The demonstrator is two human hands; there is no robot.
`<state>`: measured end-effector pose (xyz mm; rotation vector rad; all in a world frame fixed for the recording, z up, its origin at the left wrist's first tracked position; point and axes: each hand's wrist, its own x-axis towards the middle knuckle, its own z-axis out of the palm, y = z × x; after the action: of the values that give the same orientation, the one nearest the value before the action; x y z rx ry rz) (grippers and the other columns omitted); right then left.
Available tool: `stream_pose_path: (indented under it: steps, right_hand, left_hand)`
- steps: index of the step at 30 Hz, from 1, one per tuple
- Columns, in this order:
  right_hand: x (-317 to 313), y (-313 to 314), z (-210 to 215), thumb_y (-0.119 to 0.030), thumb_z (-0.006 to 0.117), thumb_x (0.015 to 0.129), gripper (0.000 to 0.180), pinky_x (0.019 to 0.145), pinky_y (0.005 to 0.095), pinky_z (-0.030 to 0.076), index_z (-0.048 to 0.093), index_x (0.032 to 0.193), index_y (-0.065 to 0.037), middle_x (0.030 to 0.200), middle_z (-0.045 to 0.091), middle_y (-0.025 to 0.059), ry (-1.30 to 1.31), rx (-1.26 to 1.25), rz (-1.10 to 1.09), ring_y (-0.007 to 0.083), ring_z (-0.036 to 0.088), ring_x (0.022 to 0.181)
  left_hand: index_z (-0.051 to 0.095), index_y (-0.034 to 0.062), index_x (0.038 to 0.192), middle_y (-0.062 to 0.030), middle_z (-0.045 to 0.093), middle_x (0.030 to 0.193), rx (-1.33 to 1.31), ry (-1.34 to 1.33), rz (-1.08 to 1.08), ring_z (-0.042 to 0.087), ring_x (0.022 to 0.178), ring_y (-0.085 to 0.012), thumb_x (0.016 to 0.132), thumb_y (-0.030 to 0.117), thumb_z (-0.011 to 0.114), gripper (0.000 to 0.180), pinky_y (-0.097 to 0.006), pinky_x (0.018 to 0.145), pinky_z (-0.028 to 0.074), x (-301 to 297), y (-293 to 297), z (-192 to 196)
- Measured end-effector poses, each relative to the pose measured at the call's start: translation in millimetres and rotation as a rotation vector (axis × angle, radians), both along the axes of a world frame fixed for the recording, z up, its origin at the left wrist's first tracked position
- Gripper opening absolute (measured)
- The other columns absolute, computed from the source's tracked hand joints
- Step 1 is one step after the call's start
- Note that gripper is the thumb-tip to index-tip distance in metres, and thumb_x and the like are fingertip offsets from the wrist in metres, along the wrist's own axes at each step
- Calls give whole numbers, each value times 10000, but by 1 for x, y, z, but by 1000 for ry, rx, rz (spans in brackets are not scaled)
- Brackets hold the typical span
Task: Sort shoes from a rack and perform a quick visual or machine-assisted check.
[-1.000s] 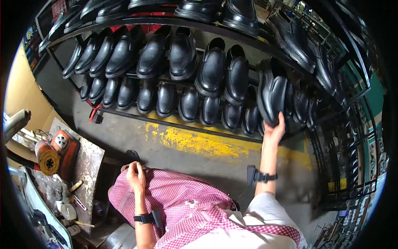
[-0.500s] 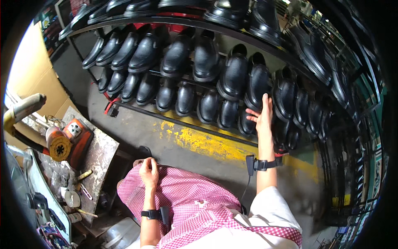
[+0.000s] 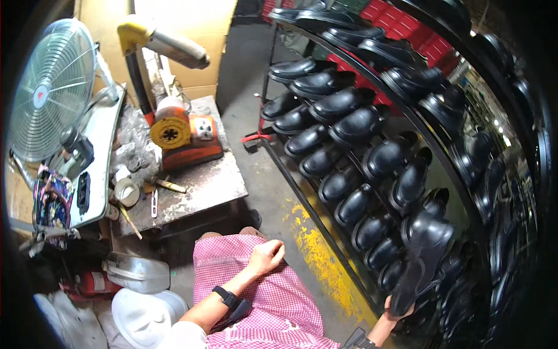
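At the near right, by the rack (image 3: 325,192) of black shoes, the right hand (image 3: 397,309) grips one black shoe (image 3: 422,262) from below, fingers closed round its heel; the left hand (image 3: 266,256) rests loosely curled and empty on the pink checked lap (image 3: 273,296)

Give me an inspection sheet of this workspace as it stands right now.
Surface: stained workbench, crowded at its left end.
Job's things: black shoe gripped at its heel end; rack filled with black shoes.
Clutter: orange machine, cup, hand tools, white jug on the floor.
Grippers: right hand holds the shoe; left hand rests on the pink checked lap, holding nothing.
Cables: nothing seen.
Surroundings: fan, concrete floor with yellow paint.
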<state>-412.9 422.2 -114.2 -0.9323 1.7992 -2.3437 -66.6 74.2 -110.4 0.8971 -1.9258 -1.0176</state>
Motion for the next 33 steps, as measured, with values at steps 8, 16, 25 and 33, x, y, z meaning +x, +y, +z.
stream_pose_path:
  steps: [8, 16, 25, 33]
  right_hand:
    - [106, -244, 110, -222, 519, 709, 610, 1029, 404, 330, 457, 1252, 49, 1274, 479, 183, -657, -44, 567, 298, 475, 1162]
    - [192, -438, 112, -324, 511, 856, 333, 465, 323, 495, 617, 975, -31, 846, 670, 104, -1073, 140, 924, 231, 641, 638]
    - [246, -546, 106, -393, 555, 827, 357, 453, 275, 435, 627, 903, -52, 762, 659, 94, -1050, 243, 931, 209, 593, 552]
    - [280, -637, 122, -396, 577, 820, 366, 474, 302, 513, 632, 935, -53, 789, 672, 101, -1041, 168, 1125, 237, 646, 592]
  left_hand:
    - [622, 17, 844, -128, 602, 671, -20, 65, 21, 601, 549, -220, 791, 102, 594, 104, -300, 518, 474, 0, -5, -1]
    - [617, 0, 812, -133, 602, 681, -42, 108, 94, 594, 555, -255, 770, 90, 597, 101, -316, 506, 472, 23, -13, -1]
    - [610, 1, 790, -127, 580, 637, -65, 195, 85, 578, 508, -241, 745, 68, 625, 82, -314, 454, 452, 28, -20, 0]
    - [610, 11, 799, -106, 577, 640, -16, 212, 95, 570, 507, -228, 741, 67, 633, 84, -300, 446, 447, 32, -23, -1]
